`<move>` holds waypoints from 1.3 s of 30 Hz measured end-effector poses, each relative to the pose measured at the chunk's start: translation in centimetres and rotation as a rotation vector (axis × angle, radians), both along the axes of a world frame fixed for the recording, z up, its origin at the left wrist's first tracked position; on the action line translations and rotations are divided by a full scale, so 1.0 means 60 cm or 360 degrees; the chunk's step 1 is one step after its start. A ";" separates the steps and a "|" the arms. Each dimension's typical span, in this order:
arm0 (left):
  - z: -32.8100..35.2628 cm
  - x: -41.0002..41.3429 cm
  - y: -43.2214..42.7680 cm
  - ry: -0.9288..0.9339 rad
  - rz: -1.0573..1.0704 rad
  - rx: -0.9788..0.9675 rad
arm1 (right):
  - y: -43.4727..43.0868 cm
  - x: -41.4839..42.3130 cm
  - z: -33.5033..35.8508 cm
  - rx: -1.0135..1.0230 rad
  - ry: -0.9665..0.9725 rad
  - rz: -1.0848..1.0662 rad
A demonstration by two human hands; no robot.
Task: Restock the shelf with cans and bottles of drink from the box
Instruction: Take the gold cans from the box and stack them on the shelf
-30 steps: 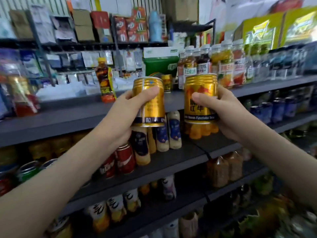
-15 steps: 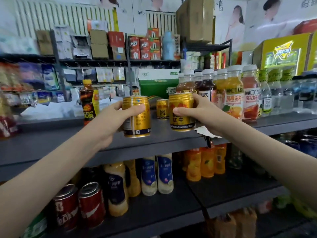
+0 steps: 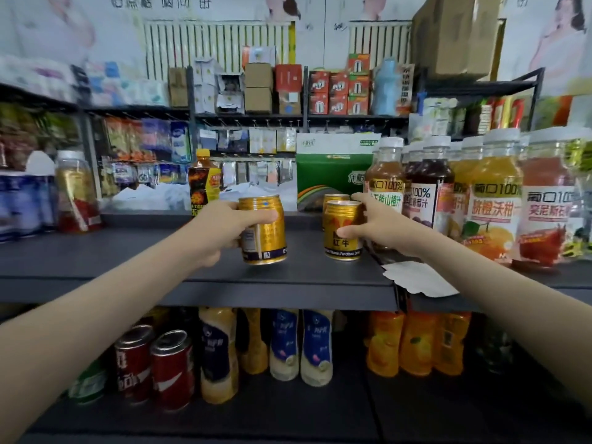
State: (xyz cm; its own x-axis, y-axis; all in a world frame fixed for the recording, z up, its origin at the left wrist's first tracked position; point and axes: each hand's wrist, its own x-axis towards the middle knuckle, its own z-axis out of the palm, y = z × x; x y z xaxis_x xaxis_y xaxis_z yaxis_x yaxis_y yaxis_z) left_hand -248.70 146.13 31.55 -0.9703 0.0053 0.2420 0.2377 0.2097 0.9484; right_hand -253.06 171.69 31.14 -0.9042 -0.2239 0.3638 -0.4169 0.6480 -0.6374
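Note:
My left hand grips a gold can at the front of the dark top shelf; its base is at or just above the shelf surface. My right hand holds a second gold can that stands on the shelf, right in front of a third gold can. The two held cans are a hand's width apart. The box is not in view.
Juice bottles with white caps fill the shelf's right side. A dark bottle with a yellow cap stands behind my left hand. A green carton sits at the back. A white paper tag lies on the shelf edge. Red cans and bottles line the shelf below.
Both hands have carried their gold cans forward and down onto the top shelf. The view has tilted up, so the top shelf now sits at mid-frame.

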 end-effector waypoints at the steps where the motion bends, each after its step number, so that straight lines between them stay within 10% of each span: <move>1: 0.000 -0.005 0.003 -0.0008 0.0005 -0.0014 | 0.000 -0.006 -0.002 0.0096 0.0071 -0.0022; 6: 0.001 -0.040 0.009 -0.0053 -0.0005 -0.0131 | -0.011 -0.028 -0.003 0.0752 0.0520 -0.0045; 26: -0.002 -0.138 0.021 -0.0078 -0.0188 -0.0204 | -0.043 -0.123 0.024 0.1694 0.0755 -0.0498; 39: 0.010 -0.176 0.028 -0.0053 -0.0208 -0.0371 | -0.028 -0.101 0.032 0.1363 0.0878 -0.0354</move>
